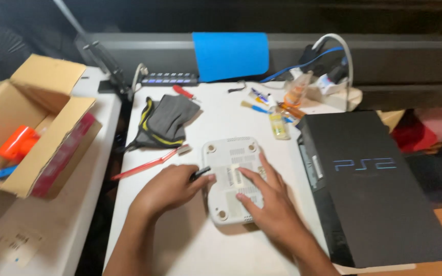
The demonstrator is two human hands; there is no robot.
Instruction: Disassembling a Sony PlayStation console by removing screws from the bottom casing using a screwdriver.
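white plastic device (231,174) is lying underside up in the middle of the white table (190,245), with round feet at the corners and vent slots showing. right hand (269,204) is laid flat on it, fingers spread open and pressing down, not curled around anything. left hand (172,189) sits just beside its left edge, fingers closed around a small black tool (199,174) whose tip is touching or nearly touching the device's edge, can't tell which. big black game console (369,189) is just to the right of the device. grey and yellow gloves (164,122) and a red-handled brush (149,163) lie up and to the left, and an open cardboard box (37,128) with an orange thing inside is on the far left.
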